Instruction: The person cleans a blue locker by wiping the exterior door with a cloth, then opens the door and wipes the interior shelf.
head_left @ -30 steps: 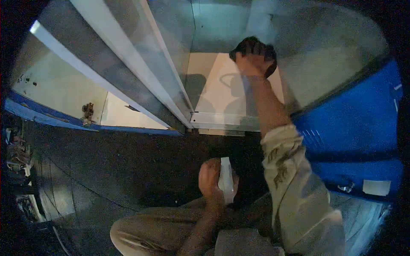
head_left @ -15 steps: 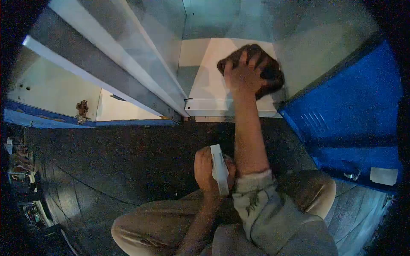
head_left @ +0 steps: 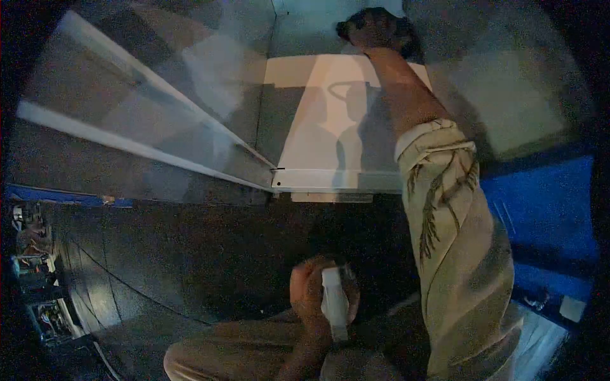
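My left hand (head_left: 306,287) is closed round a white object (head_left: 334,298), perhaps the top of a bottle, low in front of my lap. At the top of the view, my right arm reaches into a white cabinet (head_left: 311,136). There my right hand (head_left: 376,28) is pressed on a dark bunched cloth (head_left: 405,37) against the back wall. Its fingers are spread over the cloth and partly blend into it. Shadows fall across the cabinet floor.
A blue door (head_left: 546,209) stands open at the right. White rails (head_left: 133,152) run slanting along the left. The dark floor (head_left: 159,254) lies below the cabinet, with blurred clutter (head_left: 38,254) at the far left edge.
My right hand and the dark cloth have moved from the cabinet floor up and farther in, to the back wall. The view has shifted; my left hand keeps its hold and appears lower.
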Motion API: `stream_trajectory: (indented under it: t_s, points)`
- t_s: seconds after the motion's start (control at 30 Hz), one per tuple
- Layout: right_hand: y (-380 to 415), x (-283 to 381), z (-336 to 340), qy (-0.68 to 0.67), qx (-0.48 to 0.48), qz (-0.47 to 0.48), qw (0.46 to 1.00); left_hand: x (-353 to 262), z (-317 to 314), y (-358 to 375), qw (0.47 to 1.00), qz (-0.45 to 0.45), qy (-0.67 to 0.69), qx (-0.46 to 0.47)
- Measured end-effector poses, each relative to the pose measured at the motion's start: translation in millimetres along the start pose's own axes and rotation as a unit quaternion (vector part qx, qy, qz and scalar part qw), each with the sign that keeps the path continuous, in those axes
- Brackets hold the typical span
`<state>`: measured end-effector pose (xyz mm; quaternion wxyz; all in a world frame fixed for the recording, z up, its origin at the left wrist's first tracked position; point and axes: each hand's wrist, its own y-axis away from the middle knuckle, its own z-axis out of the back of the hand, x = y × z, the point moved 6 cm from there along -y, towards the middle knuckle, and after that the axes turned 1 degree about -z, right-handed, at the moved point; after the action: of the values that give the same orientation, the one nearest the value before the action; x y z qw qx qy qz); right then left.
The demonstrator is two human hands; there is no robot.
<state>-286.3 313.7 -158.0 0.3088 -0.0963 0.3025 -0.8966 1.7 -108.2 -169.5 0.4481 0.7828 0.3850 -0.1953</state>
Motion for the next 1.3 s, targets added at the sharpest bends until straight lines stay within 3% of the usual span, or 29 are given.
stream_trajectory:
  t_s: [0.03, 0.07, 0.13, 0.17, 0.2, 0.23, 0.27, 0.33, 0.57, 0.63, 0.67, 0.73, 0.77, 0.83, 0.87, 0.93, 0.97, 1.07, 1.13, 1.17, 1.27, 1.3]
  points:
    - [-7.0, 0.6, -0.7, -0.030, 0.024, 0.017, 0.999, 5.3, 7.1, -2.2, 1.000, 0.009, 0.009, -0.007]
    - [-12.8, 1.7, 35.1, -0.057, 0.096, 0.113, 0.987, 24.9, 32.6, -8.0, 0.997, 0.031, 0.049, -0.047]
    - [-18.0, 1.9, 32.5, -0.089, 0.099, 0.207, 0.969, 29.9, 25.9, -10.3, 0.989, 0.070, 0.130, 0.011]
    - [-14.6, 3.8, 35.9, -0.097, 0.105, 0.239, 0.960, 12.6, -3.8, -7.1, 0.976, 0.083, 0.168, 0.109]
    - [-11.2, 9.0, 39.6, -0.103, 0.105, 0.262, 0.954, 8.4, -9.8, -5.1, 0.978, 0.080, 0.156, 0.112]
    - [-6.6, 16.4, 45.7, -0.110, 0.116, 0.270, 0.949, 4.2, -15.8, -3.0, 0.980, 0.076, 0.143, 0.114]
    - [-1.7, 23.8, 52.8, -0.117, 0.127, 0.274, 0.946, 9.9, -6.5, -0.1, 0.995, 0.056, 0.080, 0.022]
    - [6.2, 45.5, 63.8, -0.137, 0.150, 0.273, 0.940, 12.5, 3.6, 4.7, 0.998, 0.017, 0.000, -0.063]
    - [29.0, 114.6, 90.9, -0.188, 0.153, 0.278, 0.930, 4.0, 14.0, -2.7, 0.978, -0.117, -0.169, -0.022]
    - [26.9, 112.6, 96.2, -0.185, 0.144, 0.272, 0.933, -9.3, 10.8, -2.7, 0.908, -0.271, -0.318, -0.011]
    - [25.2, 107.7, 98.7, -0.182, 0.142, 0.268, 0.935, -15.5, -1.0, -0.2, 0.817, -0.403, -0.413, -0.003]
    - [20.7, 90.2, 105.2, -0.163, 0.146, 0.258, 0.941, -16.4, -0.5, 1.0, 0.847, -0.383, -0.369, -0.012]
    - [19.5, 79.1, 108.6, -0.150, 0.152, 0.252, 0.944, -12.4, 3.4, 2.0, 0.948, -0.223, -0.224, -0.029]
    - [16.0, 57.0, 114.8, -0.123, 0.163, 0.238, 0.950, -7.5, 7.4, 2.9, 0.962, -0.188, -0.198, -0.023]
    - [14.2, 44.5, 114.9, -0.105, 0.165, 0.231, 0.953, -12.2, 4.6, 0.8, 0.891, -0.318, -0.323, 0.001]
    - [11.0, 25.0, 111.8, -0.077, 0.162, 0.221, 0.959, -13.4, -4.2, 7.7, 0.777, -0.425, -0.463, 0.034]
    - [10.5, 16.5, 105.6, -0.061, 0.154, 0.216, 0.962, -27.0, -17.9, 9.7, 0.765, -0.414, -0.492, 0.045]
    - [8.9, 4.8, 89.7, -0.032, 0.112, 0.196, 0.974, -7.3, 4.5, -1.5, 0.819, -0.308, -0.484, 0.032]
    - [12.1, 2.9, 89.1, -0.021, 0.078, 0.175, 0.981, 6.6, 17.5, -9.2, 0.849, -0.306, -0.430, 0.011]
    - [14.8, 2.1, 91.8, -0.017, 0.066, 0.163, 0.984, 5.4, 15.5, -7.5, 0.848, -0.352, -0.397, 0.001]
    - [31.2, -4.0, 100.6, -0.018, 0.101, 0.121, 0.987, -27.1, -14.9, 6.4, 0.792, -0.426, -0.438, 0.016]
    - [38.8, -7.4, 104.7, -0.030, 0.106, 0.110, 0.988, -26.7, -11.9, 3.9, 0.840, -0.384, -0.383, 0.008]
